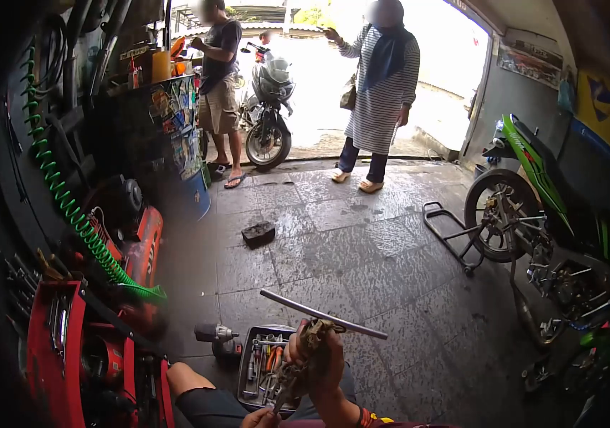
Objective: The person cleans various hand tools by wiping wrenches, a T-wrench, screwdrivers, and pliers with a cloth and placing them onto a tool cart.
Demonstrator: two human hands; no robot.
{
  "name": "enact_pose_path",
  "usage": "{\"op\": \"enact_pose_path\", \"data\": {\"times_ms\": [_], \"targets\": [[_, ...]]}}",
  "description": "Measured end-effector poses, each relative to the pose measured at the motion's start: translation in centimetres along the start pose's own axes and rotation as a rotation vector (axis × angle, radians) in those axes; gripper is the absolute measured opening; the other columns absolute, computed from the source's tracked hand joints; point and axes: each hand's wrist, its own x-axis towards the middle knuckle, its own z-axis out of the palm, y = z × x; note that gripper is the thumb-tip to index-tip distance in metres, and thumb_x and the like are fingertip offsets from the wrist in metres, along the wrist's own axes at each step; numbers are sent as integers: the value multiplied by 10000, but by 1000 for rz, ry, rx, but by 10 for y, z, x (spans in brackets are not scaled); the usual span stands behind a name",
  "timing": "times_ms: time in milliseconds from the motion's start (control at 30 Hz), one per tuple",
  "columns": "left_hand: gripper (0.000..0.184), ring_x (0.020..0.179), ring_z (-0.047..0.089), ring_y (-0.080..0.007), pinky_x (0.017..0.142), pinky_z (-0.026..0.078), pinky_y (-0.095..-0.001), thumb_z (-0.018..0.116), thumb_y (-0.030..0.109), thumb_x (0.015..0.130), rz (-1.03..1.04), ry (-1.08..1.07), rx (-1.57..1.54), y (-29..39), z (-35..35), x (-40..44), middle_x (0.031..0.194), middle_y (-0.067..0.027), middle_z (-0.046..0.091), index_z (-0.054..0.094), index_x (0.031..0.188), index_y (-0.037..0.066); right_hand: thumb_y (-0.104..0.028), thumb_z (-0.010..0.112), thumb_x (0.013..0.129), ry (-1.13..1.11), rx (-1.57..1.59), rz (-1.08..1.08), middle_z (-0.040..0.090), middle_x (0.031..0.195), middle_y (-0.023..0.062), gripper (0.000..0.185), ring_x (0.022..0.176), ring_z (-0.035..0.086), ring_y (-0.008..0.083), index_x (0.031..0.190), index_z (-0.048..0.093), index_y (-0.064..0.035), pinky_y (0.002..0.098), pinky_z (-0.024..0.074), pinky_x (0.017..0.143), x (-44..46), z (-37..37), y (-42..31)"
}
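A silver metal rod (326, 314) slants across the space in front of me, above the floor. My right hand (332, 360), with a colourful band at its wrist, is closed on a dirty, greyish-brown rag (313, 335) bunched against the rod's underside. Lower down, at the bottom edge, my left hand (260, 418) is partly cut off. Its fingers close on what looks like the hanging lower end of the rag. Beneath my hands sits a tray (246, 349) of sockets, wrenches and orange-handled tools. Just left of the tray stands a cordless impact wrench (213, 334).
A red tool chest (54, 357) and a red compressor (149, 246) with a green coiled hose (69, 203) line the left. A dark block (258, 234) lies on the tiled floor. At right, a green motorcycle (533, 157) is by a stand (454, 232). Two people stand near the doorway.
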Motion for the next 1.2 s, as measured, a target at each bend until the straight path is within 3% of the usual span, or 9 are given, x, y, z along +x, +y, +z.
{"op": "enact_pose_path", "data": {"times_ms": [233,400,533,600,800,933,1000,1067,1200], "targets": [[237,585,468,-81,530,369,-219,439,224,941,88,123,72,36,24,20,681,13,522,566,1028,44,-261,461,911,-31,-94,172,519,720,82,276,642,523,194,930,512,10,308,437,595,-33,4,28],[301,686,499,-91,630,406,-226,375,261,966,124,137,737,39,-3,35,798,-7,554,514,1074,17,-223,528,907,89,-507,274,574,795,22,273,680,533,90,1059,559,2,240,439,603,-31,-39,33],[352,911,536,-141,854,404,-262,323,217,978,410,472,281,71,-25,46,1025,-96,578,461,1186,-31,-238,549,897,-6,-796,259,591,765,3,282,676,529,70,1044,571,2,243,432,600,-18,-44,33],[377,995,518,-166,893,398,-292,310,235,986,477,376,172,106,4,55,1097,-128,558,437,1226,-26,-234,550,891,-175,-947,218,606,728,49,289,656,555,115,1054,555,4,282,431,592,-18,-22,37],[333,759,576,-198,878,424,-353,295,278,987,484,448,23,94,-27,77,747,-78,552,494,954,12,-327,577,809,-366,-1229,142,597,783,202,336,768,575,393,981,512,-46,444,444,629,-21,-27,76],[290,566,441,-134,732,467,-364,365,304,965,811,805,-80,145,-31,66,575,7,323,446,789,88,-321,573,813,-542,-1288,190,585,731,200,305,725,571,399,927,512,-45,461,434,623,-43,-33,81],[272,427,202,-37,367,224,-206,410,341,956,807,598,-323,170,-56,47,572,62,254,433,800,120,-314,574,812,-629,-1208,296,592,729,196,294,714,572,394,907,523,-40,456,439,627,-59,-46,80],[280,406,110,-28,321,92,-210,402,337,961,910,707,-355,190,-73,37,576,56,228,415,788,117,-299,587,808,-654,-1288,309,593,721,196,291,711,578,387,945,550,-44,424,457,641,-70,-73,87],[312,404,114,-23,313,105,-195,362,351,972,947,878,-86,227,-84,1,584,54,199,398,774,113,-231,624,800,-176,-1005,287,620,860,148,351,795,621,266,1072,553,-20,331,469,730,-52,-75,52]]}}
